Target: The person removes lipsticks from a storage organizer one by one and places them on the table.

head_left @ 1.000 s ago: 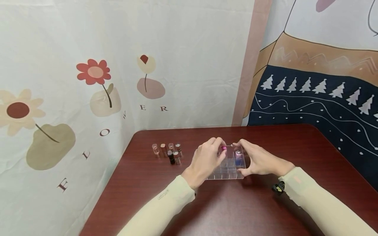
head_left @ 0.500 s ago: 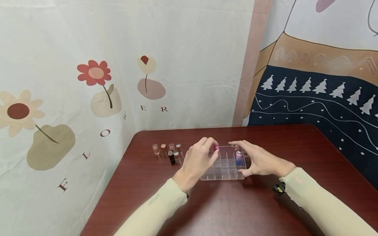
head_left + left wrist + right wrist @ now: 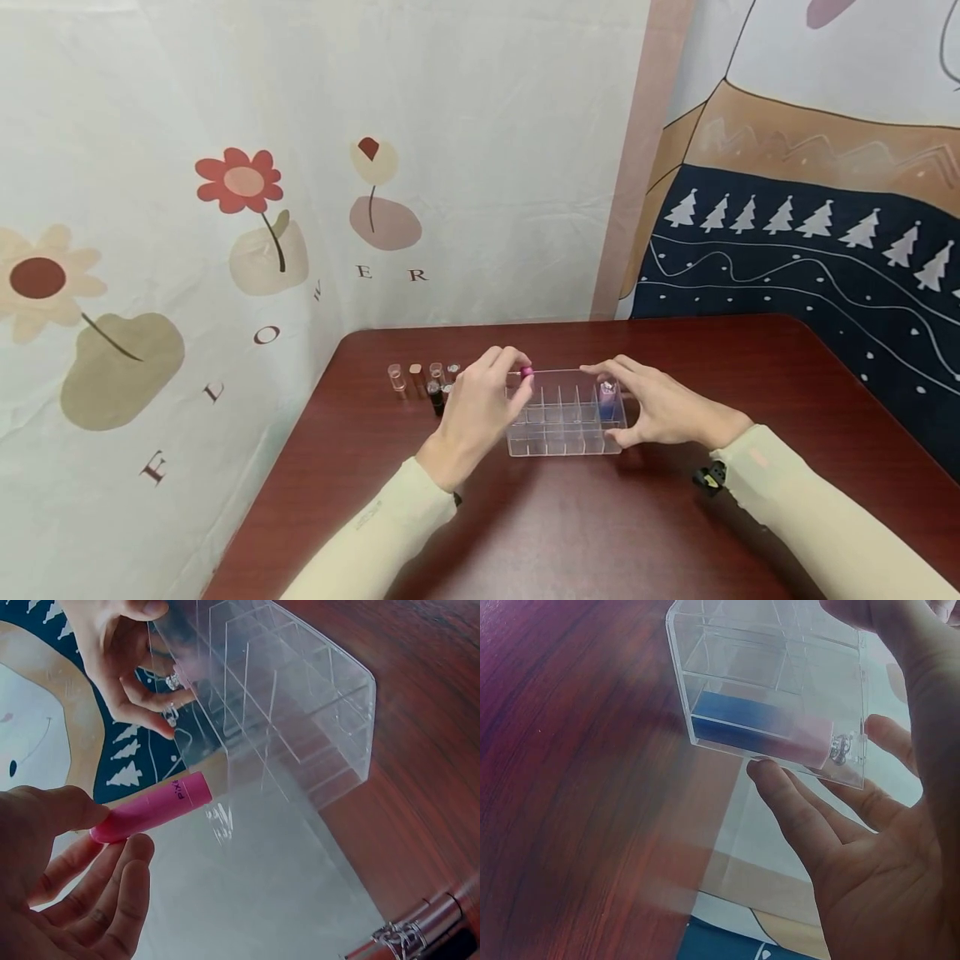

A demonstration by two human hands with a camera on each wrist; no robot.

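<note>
My left hand [image 3: 480, 404] pinches a pink tube [image 3: 154, 808] between thumb and fingers, above the back left part of the clear divided organizer [image 3: 555, 447]. In the left wrist view the tube lies beside the organizer's outer wall, lettering near its end. A pink and blue lipstick [image 3: 607, 402] stands in the organizer's back right compartment; the right wrist view shows this lipstick [image 3: 761, 731] through the clear wall. My right hand [image 3: 660, 404] steadies the organizer's right side, thumb at the front and fingers at the back corner.
Several lipsticks stand in a group on the left of the table, among them a clear-capped one [image 3: 397, 378], a brown one [image 3: 417, 376] and a black one [image 3: 436, 398]. My left hand partly covers the group. Behind the brown table [image 3: 570, 533] hangs a printed cloth [image 3: 495, 167].
My left hand has moved left along the organizer with the pink tube, uncovering more compartments and covering part of the lipstick group. My right hand has stayed at the organizer's right side.
</note>
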